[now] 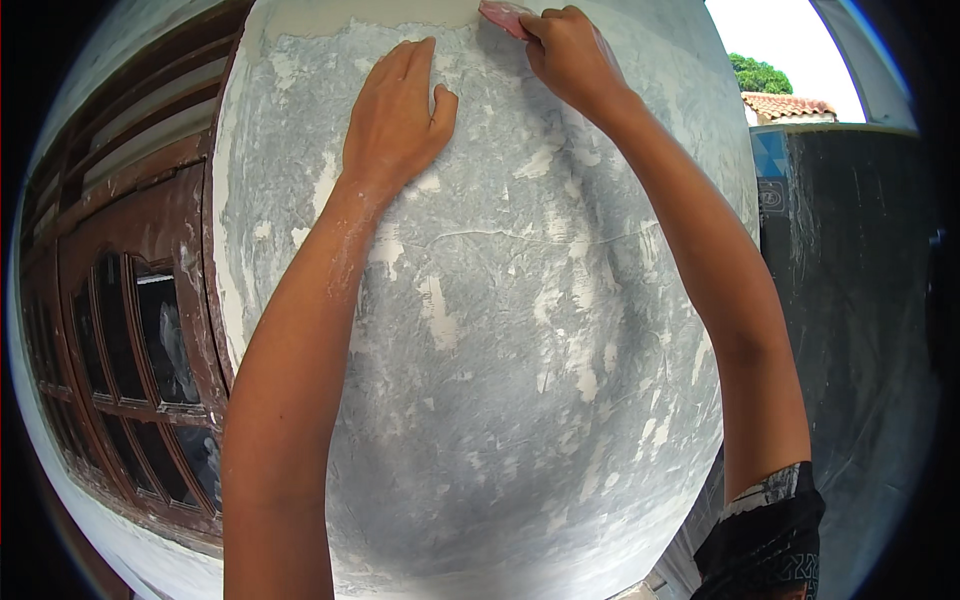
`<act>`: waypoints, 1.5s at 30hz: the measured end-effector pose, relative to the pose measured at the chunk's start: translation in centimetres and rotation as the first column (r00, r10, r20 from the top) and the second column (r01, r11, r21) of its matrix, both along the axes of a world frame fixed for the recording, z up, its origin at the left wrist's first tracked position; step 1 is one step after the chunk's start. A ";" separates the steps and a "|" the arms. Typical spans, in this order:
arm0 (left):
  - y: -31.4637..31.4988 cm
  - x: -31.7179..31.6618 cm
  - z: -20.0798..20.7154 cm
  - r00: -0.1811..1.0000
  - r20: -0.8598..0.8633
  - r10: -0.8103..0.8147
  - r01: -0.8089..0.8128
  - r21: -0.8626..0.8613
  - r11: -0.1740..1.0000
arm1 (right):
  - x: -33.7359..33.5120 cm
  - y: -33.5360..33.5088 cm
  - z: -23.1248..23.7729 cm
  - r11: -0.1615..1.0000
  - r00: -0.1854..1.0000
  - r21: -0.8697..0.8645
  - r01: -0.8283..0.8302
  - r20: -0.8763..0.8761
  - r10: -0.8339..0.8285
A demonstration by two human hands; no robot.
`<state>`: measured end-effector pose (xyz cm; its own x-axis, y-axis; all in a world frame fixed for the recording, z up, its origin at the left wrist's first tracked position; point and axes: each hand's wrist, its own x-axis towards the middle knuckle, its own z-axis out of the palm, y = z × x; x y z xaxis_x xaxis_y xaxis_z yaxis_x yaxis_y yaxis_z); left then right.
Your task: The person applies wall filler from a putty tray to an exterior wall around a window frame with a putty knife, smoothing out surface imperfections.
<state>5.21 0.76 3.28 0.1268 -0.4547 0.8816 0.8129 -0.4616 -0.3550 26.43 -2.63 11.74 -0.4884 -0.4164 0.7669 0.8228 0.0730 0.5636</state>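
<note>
Before me stands a grey wall (480, 340) with patchy white flakes and a thin crack across its middle. My left hand (398, 125) lies flat against it, fingers stretched upward and thumb apart, holding nothing. Higher up and to the right, my right hand (578, 62) grips a small pinkish-red scraper (503, 17), its fingers closed round one end. The scraper is at the wall, by the ragged lower edge of a smooth cream coat (390, 12). The top of the scene cuts off part of that coat.
On the left is a brown wooden window (135, 400) with dark panes and slats above it, spattered with white. To the right stands a tall dark panel (850, 300). Beyond it show a tiled roof (785, 105) and a green tree (758, 74).
</note>
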 end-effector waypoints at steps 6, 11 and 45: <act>-0.1 1.3 0.2 1.000 0.009 -0.026 0.027 -0.073 0.997 | 0.7 0.7 6.9 0.985 0.974 -0.175 0.002 -0.221 -0.042; -0.1 -0.1 -0.2 1.000 0.012 -0.023 0.023 -0.079 0.997 | -0.6 2.1 0.5 0.982 0.983 -0.048 0.181 -0.030 -0.182; -0.1 1.1 -0.1 0.997 0.043 -0.070 0.071 -0.025 0.997 | -1.5 -1.2 2.0 0.977 0.975 -0.118 -0.175 -0.161 0.156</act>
<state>6.30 0.68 3.17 0.0579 -0.4379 0.8971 0.7919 -0.5271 -0.3084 24.98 -3.79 13.78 -0.2965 -0.3735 0.8790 0.8674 0.2798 0.4115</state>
